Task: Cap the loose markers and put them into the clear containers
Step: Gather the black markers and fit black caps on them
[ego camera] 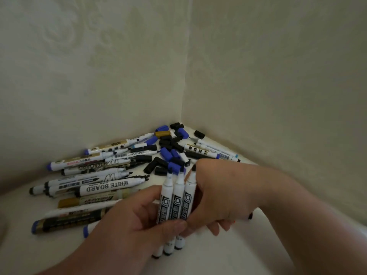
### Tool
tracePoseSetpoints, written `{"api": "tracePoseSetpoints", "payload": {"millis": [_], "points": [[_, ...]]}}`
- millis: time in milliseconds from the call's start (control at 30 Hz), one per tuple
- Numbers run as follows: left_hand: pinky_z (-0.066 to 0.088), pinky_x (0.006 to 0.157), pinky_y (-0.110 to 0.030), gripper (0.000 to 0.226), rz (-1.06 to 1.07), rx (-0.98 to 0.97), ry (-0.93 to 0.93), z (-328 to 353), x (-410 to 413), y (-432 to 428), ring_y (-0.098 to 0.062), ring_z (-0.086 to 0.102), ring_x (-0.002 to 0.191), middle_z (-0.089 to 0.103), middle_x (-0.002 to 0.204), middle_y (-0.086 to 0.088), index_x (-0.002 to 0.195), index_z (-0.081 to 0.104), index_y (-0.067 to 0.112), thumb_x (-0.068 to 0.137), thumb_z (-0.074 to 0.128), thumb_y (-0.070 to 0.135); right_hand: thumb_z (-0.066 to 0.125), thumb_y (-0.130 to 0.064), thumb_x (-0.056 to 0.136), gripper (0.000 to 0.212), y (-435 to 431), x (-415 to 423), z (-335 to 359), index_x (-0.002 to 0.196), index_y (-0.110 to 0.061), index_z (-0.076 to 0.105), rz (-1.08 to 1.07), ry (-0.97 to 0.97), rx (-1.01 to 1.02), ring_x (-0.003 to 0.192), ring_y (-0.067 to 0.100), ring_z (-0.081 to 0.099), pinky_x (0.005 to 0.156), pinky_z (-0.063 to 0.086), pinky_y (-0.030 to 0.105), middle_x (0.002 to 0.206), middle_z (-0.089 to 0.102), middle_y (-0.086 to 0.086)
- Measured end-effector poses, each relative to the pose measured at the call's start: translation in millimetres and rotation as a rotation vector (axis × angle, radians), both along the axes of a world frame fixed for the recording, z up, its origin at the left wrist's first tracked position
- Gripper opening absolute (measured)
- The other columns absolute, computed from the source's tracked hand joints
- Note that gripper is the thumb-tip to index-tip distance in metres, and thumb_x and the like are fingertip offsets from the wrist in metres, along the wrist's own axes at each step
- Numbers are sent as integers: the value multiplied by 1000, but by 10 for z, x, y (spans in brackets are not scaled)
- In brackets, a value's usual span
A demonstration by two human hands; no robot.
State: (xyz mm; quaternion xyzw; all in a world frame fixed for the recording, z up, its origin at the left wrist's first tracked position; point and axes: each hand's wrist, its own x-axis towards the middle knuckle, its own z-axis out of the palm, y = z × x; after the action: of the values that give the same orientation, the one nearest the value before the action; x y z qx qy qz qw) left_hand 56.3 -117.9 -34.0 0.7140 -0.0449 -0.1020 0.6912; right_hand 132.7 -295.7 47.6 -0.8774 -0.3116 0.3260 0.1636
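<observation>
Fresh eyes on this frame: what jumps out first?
Three uncapped white markers stand upright side by side at centre, gripped by the left hand and right hand. Behind them, black and blue caps heap in the wall corner; loose markers lie at left. No clear container is in view.

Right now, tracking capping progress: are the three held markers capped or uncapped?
Uncapped: the three markers, held by left hand and right hand, show bare tips.

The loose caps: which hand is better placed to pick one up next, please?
Probably right: both hold the three uncapped markers, but the right hand lies nearest the caps; the left hand grips lower.
</observation>
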Motion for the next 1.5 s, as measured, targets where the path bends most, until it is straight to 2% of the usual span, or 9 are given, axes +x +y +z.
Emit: {"api": "tracePoseSetpoints", "payload": {"millis": [133, 433, 633, 833, 1067, 1233, 1300, 1367, 1500], "points": [[62, 77, -31, 48, -19, -79, 42, 44, 24, 23, -32, 76, 92, 78, 98, -17, 104, 80, 27, 62, 91, 7, 82, -34, 82, 20, -18, 33, -14, 88, -16, 78, 30, -1, 109, 48, 4, 56, 52, 43, 9, 70, 74, 4], [58, 84, -49, 37, -52, -231, 254, -12, 50, 75, -44, 74, 91, 74, 97, -29, 92, 80, 4, 59, 93, 12, 90, -42, 66, 35, -133, 98, 29, 76, -15, 71, -13, -97, 178, 54, 8, 57, 55, 47, 26, 69, 72, 4], [52, 97, -55, 23, -13, -188, 216, -13, 23, 37, -42, 73, 97, 76, 101, -23, 89, 80, 11, 70, 91, 19, 82, -35, 81, 18, -675, 755, -94, 77, -20, 72, -702, -626, 109, 67, 9, 63, 58, 48, 23, 78, 73, -1], [52, 99, -55, 15, 36, -160, 171, -25, 27, 60, -37, 73, 102, 76, 106, -19, 95, 79, 17, 81, 83, 20, 78, -30, 84, 12, -558, 887, -301, 83, -22, 70, -618, -616, -108, 75, 12, 59, 54, 38, 19, 87, 67, -4], [51, 99, -55, 15, 74, -191, 121, 7, 16, 77, -36, 73, 102, 76, 104, -19, 95, 77, 15, 84, 67, 14, 74, -29, 87, 11, -543, 947, -371, 83, -20, 79, -614, -567, -189, 73, 15, 66, 67, 53, 27, 78, 73, 1], [49, 101, -59, 17, 213, -201, 37, 99, 75, 122, -34, 74, 99, 77, 101, -15, 90, 79, 24, 79, 66, 23, 73, -29, 81, 17, -536, 886, -246, 71, -16, 74, -675, -659, -115, 63, 18, 63, 53, 44, 24, 68, 70, 7], [47, 101, -65, 18, 267, -219, 28, 142, 114, 137, -35, 75, 97, 78, 99, -14, 88, 79, 29, 79, 65, 23, 70, -22, 83, 19, -561, 824, -199, 69, -8, 68, -735, -447, 348, 47, 15, 51, 45, 35, 22, 61, 61, 10], [49, 100, -65, 17, 313, -236, 29, 167, 162, 155, -35, 75, 95, 78, 97, -14, 86, 78, 24, 85, 63, 18, 73, -18, 77, 27, -543, 764, -207, 66, -1, 56, -581, 169, 916, 36, 11, 30, 39, 27, 14, 50, 44, 7], [52, 97, -59, 16, 313, -249, 26, 183, 209, 178, -37, 74, 96, 77, 96, -18, 94, 73, 14, 95, 57, 12, 75, -17, 77, 24, -353, 732, -404, 78, 2, 61, -86, 804, 1107, 35, 11, 25, 34, 30, 11, 49, 51, 5]]}}
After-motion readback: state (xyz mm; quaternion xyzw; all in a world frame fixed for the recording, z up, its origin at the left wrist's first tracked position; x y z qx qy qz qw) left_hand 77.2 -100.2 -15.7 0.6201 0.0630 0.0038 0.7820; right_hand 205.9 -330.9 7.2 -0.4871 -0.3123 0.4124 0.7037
